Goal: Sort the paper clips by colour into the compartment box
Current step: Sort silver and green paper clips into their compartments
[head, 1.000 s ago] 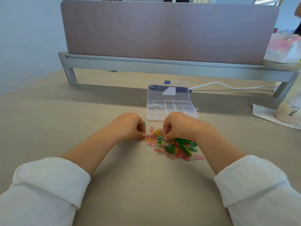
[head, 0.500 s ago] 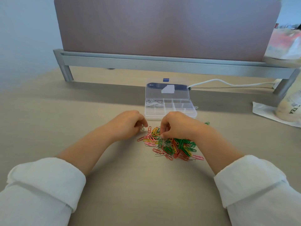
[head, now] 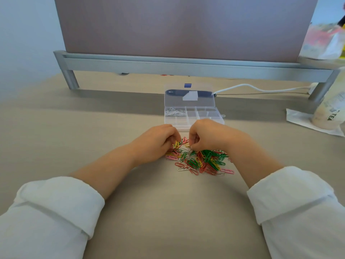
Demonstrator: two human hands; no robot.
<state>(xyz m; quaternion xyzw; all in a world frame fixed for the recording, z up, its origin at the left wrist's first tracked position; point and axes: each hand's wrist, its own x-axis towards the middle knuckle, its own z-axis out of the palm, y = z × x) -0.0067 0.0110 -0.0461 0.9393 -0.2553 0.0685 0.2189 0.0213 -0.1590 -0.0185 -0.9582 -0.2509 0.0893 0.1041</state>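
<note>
Hands have converged at the far edge of the clip pile (head: 201, 161): left hand (head: 160, 141) fingers pinch a yellow clip (head: 176, 144); right hand (head: 205, 137) fingers are curled, I can't tell on what. Compartment box (head: 194, 124) sits just beyond, mostly unfilled.

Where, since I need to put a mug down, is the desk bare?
Bare desk: left of the left hand, up to the divider leg, and in front, between the sleeves. Crowded: the paper clips at the right hand, the compartment box behind them, the cup far right.

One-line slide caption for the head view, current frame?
Left hand and right hand pinch paper clips from a mixed heap before an open compartment box holding white clips.
</note>
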